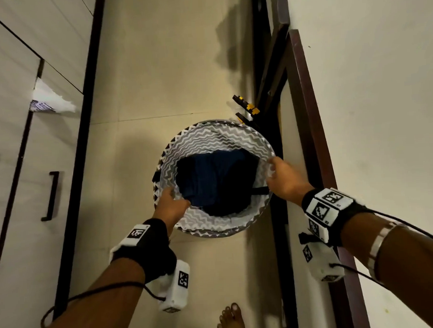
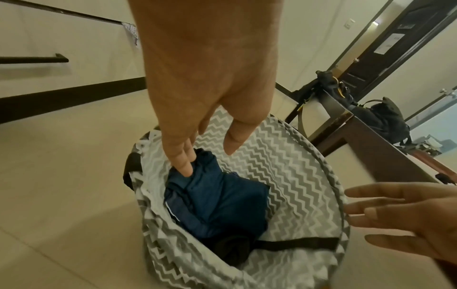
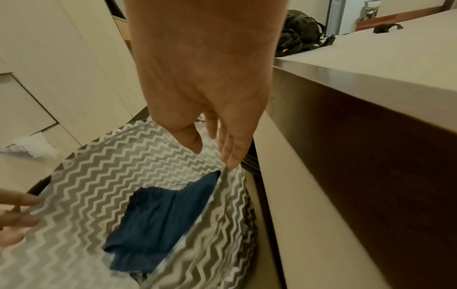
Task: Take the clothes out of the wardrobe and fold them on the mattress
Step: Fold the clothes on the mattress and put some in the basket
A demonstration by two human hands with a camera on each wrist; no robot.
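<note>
A round fabric laundry basket with a grey-and-white zigzag pattern (image 1: 207, 137) stands on the pale tiled floor (image 1: 156, 67), close to the dark wooden bed frame (image 1: 304, 85) and well apart from the white wardrobe (image 1: 15, 123). Dark blue folded clothes (image 1: 211, 179) lie inside it. The left hand (image 1: 171, 203) reaches over the near-left rim, fingers straight and relaxed, one fingertip on the blue cloth – grasping nothing. The right hand (image 1: 284, 177) is at the right rim, fingers extended, fingertips touching the fabric edge – not closed round it

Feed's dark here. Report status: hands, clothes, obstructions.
Left hand and right hand open, at hamper rim. Blue clothes inside hamper, not gripped. Nothing blocking.
</note>
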